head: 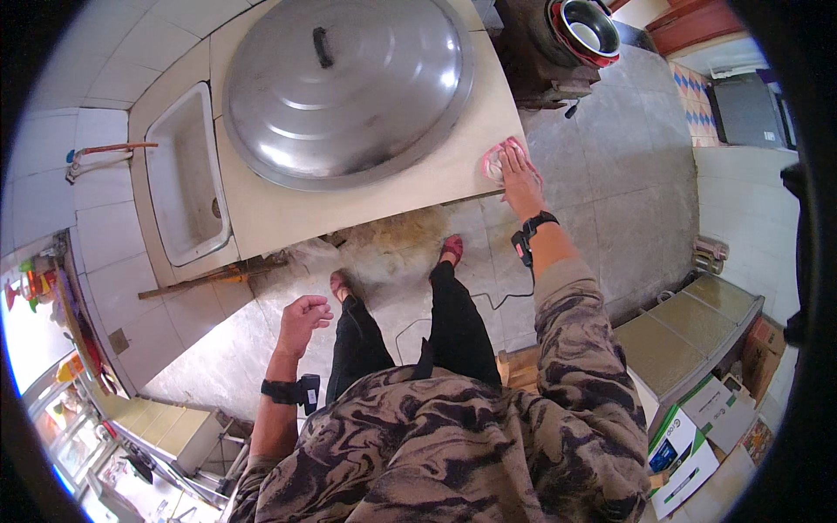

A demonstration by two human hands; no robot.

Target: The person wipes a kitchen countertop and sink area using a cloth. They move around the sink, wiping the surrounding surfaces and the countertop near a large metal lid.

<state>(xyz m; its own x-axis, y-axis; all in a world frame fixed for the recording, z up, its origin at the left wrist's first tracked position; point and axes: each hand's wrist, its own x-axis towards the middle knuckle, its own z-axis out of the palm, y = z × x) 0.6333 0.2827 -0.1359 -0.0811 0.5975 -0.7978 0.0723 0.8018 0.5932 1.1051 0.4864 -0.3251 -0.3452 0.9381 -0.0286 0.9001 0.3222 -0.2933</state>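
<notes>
My right hand (pixel 521 180) presses a pink-and-white cloth (pixel 493 167) onto the front right corner of a beige tiled counter (pixel 418 185). The fingers lie almost flat over the cloth, whose pink edge shows around them. A large domed metal lid (pixel 353 98) with a dark handle (pixel 322 47) covers much of the counter, to the left of this hand. My left hand (pixel 305 325) hangs in the air in front of the counter, its fingers loosely bent and nothing visible in them.
A white sink (pixel 219 238) is set into the counter's left end, under a wall tap (pixel 98 157). At the back right, a dark stove (pixel 533 72) carries a pot (pixel 588 29). A black cable (pixel 503 302) crosses the floor. A low cabinet (pixel 680 333) and several boxes (pixel 680 457) stand right.
</notes>
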